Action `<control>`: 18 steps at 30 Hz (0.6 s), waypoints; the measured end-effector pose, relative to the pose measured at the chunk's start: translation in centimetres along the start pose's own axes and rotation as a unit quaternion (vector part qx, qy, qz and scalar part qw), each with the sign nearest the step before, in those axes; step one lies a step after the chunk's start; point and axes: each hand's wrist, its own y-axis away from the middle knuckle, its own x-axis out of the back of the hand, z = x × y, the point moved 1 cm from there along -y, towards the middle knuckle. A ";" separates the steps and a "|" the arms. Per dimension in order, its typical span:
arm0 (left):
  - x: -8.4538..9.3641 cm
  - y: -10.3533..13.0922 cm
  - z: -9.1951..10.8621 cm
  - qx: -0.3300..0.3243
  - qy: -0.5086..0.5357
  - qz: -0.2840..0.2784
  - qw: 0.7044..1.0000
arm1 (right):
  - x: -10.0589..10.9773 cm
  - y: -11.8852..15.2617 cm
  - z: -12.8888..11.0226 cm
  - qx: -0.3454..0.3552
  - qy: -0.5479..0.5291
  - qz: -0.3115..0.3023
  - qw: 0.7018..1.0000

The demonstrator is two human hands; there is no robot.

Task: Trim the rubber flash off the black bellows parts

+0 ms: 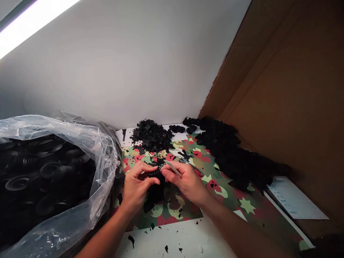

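Nearest us, a bare white strip of the tabletop (pixel 158 243) carries a scatter of small black scraps (pixel 131 240). To our left, and just as near, sits an open clear plastic bag (pixel 104 175), full of black round parts (pixel 48 170), some showing ribbed sides.

In the middle we see both hands close together over a camouflage-patterned sheet (pixel 245 206) printed with skulls, crescents and stars. The left hand (pixel 137 184) is curled into a pinch, thumb and fingers closed on a small black piece (pixel 155 174) that looks ribbed. The right hand (pixel 185 179) is mostly closed, its thumb and forefinger gripping a thin, pale tool (pixel 173 168), with the fingertips just beside the black piece. We cannot tell exactly where the tool's tip meets it. Below the hands lies a dark mass (pixel 155 196); whether it is joined to the piece, we cannot make out.

Off to the right, a white printed card (pixel 298 200) rests near a long heap of black pieces (pixel 228 154), which spreads back over the patterned sheet. Beyond the hands we find a mound of curled black shreds (pixel 152 134), with a black lump (pixel 176 128) to its right. Behind stand a pale wall (pixel 134 64) and, on the right, a cardboard panel (pixel 290 89). A bright strip light (pixel 34 25) crosses the upper left.
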 end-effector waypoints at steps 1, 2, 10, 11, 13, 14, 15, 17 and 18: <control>-0.1 0.1 0.0 0.007 0.006 -0.004 1.000 | -0.3 0.1 -0.1 -0.001 -0.014 -0.008 1.000; -0.1 0.1 -0.1 0.016 0.014 -0.008 1.000 | -0.4 0.2 -0.1 -0.001 -0.024 -0.011 1.000; -0.4 0.3 -0.9 0.089 0.091 -0.026 0.992 | -0.1 0.1 0.0 0.006 -0.069 0.001 0.998; -0.4 0.2 -0.9 0.087 0.085 -0.032 0.992 | -0.1 0.1 0.0 0.005 -0.069 0.000 0.998; -0.2 0.2 -0.5 0.062 0.043 -0.041 0.996 | -0.2 0.1 0.0 0.008 -0.059 0.015 0.998; -0.1 0.2 -0.2 0.037 0.004 -0.034 0.999 | -0.2 0.1 0.1 0.011 -0.052 0.038 0.998; 0.1 0.3 0.1 0.007 -0.043 -0.017 0.999 | -0.1 0.1 0.1 0.015 -0.045 0.069 0.997; 0.2 0.7 0.8 -0.045 -0.121 0.024 0.991 | 0.0 0.1 0.2 0.030 -0.034 0.147 0.988; 0.1 0.9 1.1 -0.048 -0.134 0.031 0.989 | 0.1 0.2 0.3 0.040 -0.027 0.182 0.982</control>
